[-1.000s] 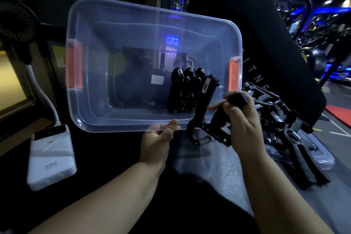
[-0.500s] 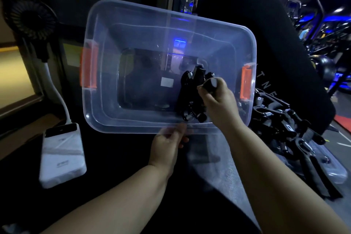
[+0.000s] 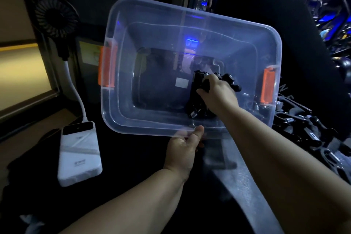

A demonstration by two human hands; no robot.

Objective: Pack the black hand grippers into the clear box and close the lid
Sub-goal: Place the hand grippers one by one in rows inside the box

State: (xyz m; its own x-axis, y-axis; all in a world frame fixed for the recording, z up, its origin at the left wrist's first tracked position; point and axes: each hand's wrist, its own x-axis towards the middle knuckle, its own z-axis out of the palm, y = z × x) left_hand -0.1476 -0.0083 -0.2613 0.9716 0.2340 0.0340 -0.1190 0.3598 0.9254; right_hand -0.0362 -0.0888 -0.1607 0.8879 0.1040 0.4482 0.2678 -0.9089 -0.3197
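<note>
Right hand (image 3: pixel 218 95) fingers (image 3: pixel 206 82) are curling tight around a black hand gripper (image 3: pixel 197 99) inside the clear box (image 3: pixel 144 24), down at the right end of the box floor. Gripper is hard matte plastic with rounded knob ends and a shiny metal coil spring showing at its near end. More black grippers are sitting packed beside it under the hand; exact count cannot be told, several knobs are showing.

Left hand (image 3: pixel 183 152) is pinching the near rim of the box, thumb on top of the lip, other fingers hidden under it. Box is tilting toward the camera, open, no lid on it.

Box is translucent smooth plastic, rectangular with rounded corners and a stepped rim. Two orange latch clips (image 3: pixel 106 69), one at each short end. One small white label is sitting on the box floor.

Right of the box, a loose pile of black grippers (image 3: pixel 311 135) is lying on the dark table (image 3: pixel 133 167), foam-looking handles and silver springs tangling; too many to count.

Left: one white glossy rectangular power bank (image 3: pixel 79 153) lying flat, a white bendy neck rising from it to one round black grilled fan (image 3: pixel 56 14).
</note>
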